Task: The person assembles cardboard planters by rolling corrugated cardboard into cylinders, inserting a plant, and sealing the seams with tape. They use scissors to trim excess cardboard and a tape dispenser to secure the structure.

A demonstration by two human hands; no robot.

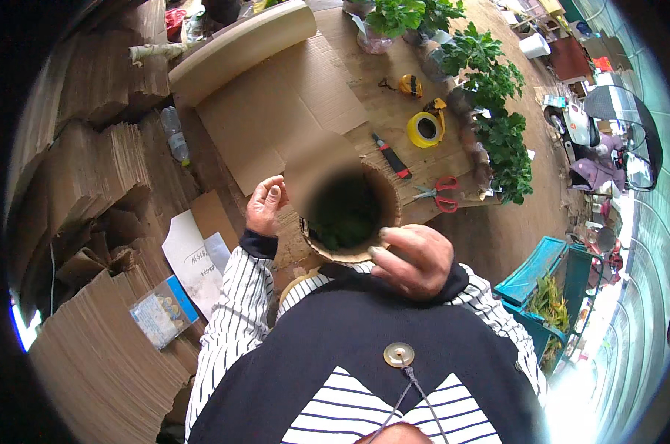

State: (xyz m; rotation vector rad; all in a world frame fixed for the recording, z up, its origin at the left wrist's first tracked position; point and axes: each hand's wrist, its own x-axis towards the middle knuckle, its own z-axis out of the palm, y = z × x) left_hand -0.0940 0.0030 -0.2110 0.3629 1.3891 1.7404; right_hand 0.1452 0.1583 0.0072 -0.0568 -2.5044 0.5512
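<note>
While the right hand (416,259) grips the rim of the cardboard tube (350,214) of greenery at the counter (394,111) edge, the open left hand (266,206) should steady its side.

Yellow tape roll (425,129), red scissors (441,192), a utility knife (391,156) and leafy potted plants (498,111) sit on the table (379,103).

clear blue-topped packet (163,311) on cardboard stack (98,370)

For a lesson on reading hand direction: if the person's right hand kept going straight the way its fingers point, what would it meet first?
The right hand points left across the cardboard tube; it already touches the rim, so probably the tube's mouth.
</note>
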